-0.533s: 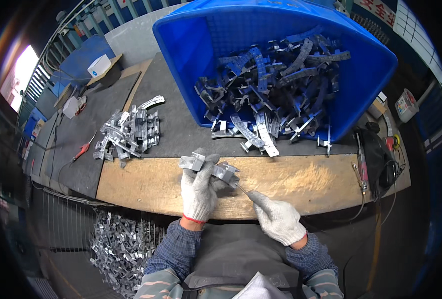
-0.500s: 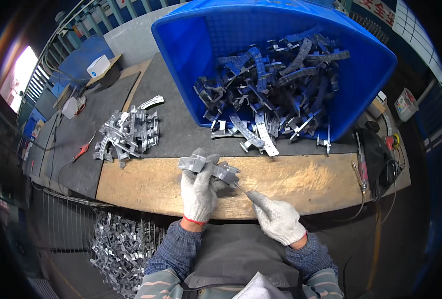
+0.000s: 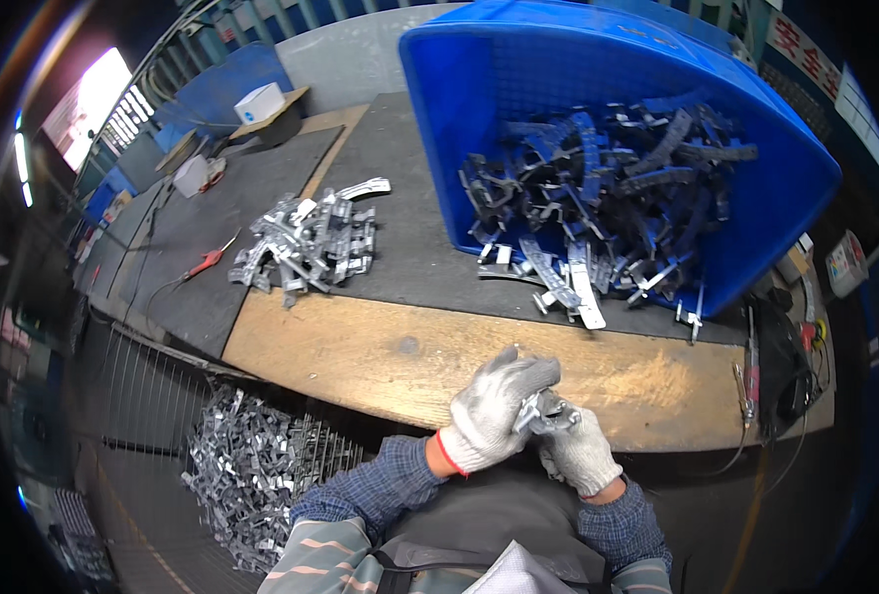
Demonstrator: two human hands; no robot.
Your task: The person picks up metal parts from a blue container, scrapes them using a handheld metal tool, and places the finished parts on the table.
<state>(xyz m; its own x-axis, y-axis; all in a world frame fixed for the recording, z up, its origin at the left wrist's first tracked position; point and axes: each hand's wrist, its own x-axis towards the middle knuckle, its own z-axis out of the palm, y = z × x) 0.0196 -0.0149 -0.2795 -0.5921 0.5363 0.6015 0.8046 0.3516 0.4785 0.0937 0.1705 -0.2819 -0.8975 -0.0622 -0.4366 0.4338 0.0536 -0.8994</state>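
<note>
My gloved left hand [image 3: 494,408] is closed round a silvery metal bracket [image 3: 540,414] above the front edge of the wooden board. Close against it on the right, my gloved right hand [image 3: 580,453] has its fingers curled at the bracket's lower side. Whatever the right fingers hold is hidden; the thin metal tool from the earlier frame cannot be seen. A pile of similar brackets [image 3: 310,243] lies on the dark mat to the left. More curved metal parts [image 3: 598,178] fill the tipped blue bin [image 3: 439,129], some spilling over its front lip.
The wooden board [image 3: 360,342] runs along the bench's front. Below it at left, a wire basket [image 3: 345,445] holds many small metal parts. A red-handled tool [image 3: 205,261] lies on the left mat. At right are a red air tool [image 3: 752,391] with a hose and a black bag [image 3: 781,361].
Both hands have come together, nearer my body, with the bracket between them. The thin tool has gone out of sight. My view has swung left, shifting the bench rightward in the picture.
</note>
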